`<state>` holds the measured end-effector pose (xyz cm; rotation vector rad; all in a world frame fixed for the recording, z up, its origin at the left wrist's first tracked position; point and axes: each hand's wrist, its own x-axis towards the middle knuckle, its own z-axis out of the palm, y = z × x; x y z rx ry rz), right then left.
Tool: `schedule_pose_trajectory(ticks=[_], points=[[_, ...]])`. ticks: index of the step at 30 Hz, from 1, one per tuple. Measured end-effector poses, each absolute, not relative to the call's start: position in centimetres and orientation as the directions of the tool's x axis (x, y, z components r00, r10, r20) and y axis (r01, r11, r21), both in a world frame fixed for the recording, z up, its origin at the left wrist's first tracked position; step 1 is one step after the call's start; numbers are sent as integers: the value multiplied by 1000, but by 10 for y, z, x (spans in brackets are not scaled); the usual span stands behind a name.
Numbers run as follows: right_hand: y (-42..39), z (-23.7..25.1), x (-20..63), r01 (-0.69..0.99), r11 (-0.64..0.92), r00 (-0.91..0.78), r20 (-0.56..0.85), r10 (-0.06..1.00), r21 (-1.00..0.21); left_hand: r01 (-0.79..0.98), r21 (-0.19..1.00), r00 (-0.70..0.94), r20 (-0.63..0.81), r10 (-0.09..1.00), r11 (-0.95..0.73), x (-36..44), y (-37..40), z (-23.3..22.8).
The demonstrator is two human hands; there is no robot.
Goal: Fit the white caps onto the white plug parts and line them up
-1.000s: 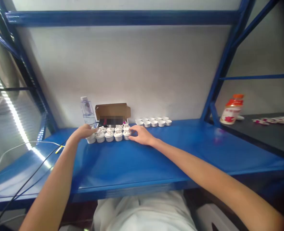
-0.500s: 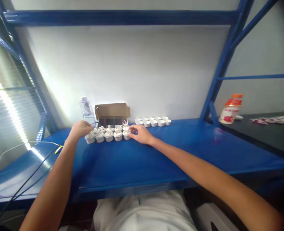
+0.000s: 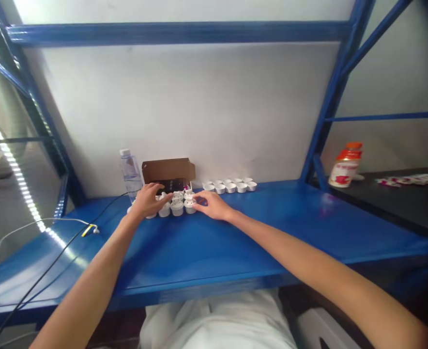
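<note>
Several white round plastic pieces [image 3: 176, 207], cup-shaped with holes in their tops, stand in two close rows on the blue table [image 3: 199, 247]. My left hand [image 3: 148, 200] is over the left part of these rows, thumb and fingers spread, hiding several pieces. At the right end of the rows, my right hand [image 3: 214, 205] has its thumb and index finger apart, with the tips against the end white piece [image 3: 190, 205]. Neither hand lifts anything. Directly behind the rows is an open cardboard box [image 3: 168, 168] with dark contents.
Smaller white cups [image 3: 241, 187] stand in rows by the wall. A clear bottle [image 3: 129, 169] is behind my left hand. Cables [image 3: 54, 254] cross the table's left side. An orange-capped bottle [image 3: 344, 167] stands on a dark surface to the right, near a row of small white-and-pink items [image 3: 410, 180].
My left hand has moved right, from the left end of the white pieces to over them, and its fingers have spread. The right hand has stayed at the right end.
</note>
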<state>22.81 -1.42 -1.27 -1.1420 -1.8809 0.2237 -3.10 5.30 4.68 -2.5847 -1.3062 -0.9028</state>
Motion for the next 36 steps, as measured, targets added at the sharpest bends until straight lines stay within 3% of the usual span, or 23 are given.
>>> schedule_pose_trajectory(ticks=[7, 14, 19, 26, 30, 33, 36], points=[[-13, -12, 230, 627, 583, -209, 610, 764, -516, 663, -61, 673, 485, 559, -746, 12, 27, 20], [-7, -14, 233, 610, 553, -198, 567, 800, -567, 602, -156, 746, 460, 482, -783, 23, 24, 11], [1, -18, 249, 654, 474, -19, 613, 790, -590, 604, -172, 742, 478, 470, -779, 22, 25, 11], [5, -21, 269, 778, 234, 33, 409, 912, -583, 594, -163, 725, 534, 436, -788, 25, 20, 15], [2, -15, 263, 789, 289, -26, 439, 898, -543, 574, -114, 723, 535, 437, -811, 25, 17, 21], [-1, -8, 257, 721, 348, -52, 454, 890, -600, 558, -75, 732, 514, 447, -827, 25, 14, 23], [-4, 1, 249, 458, 436, 31, 504, 863, -775, 549, -31, 734, 495, 465, -835, 27, 12, 23]])
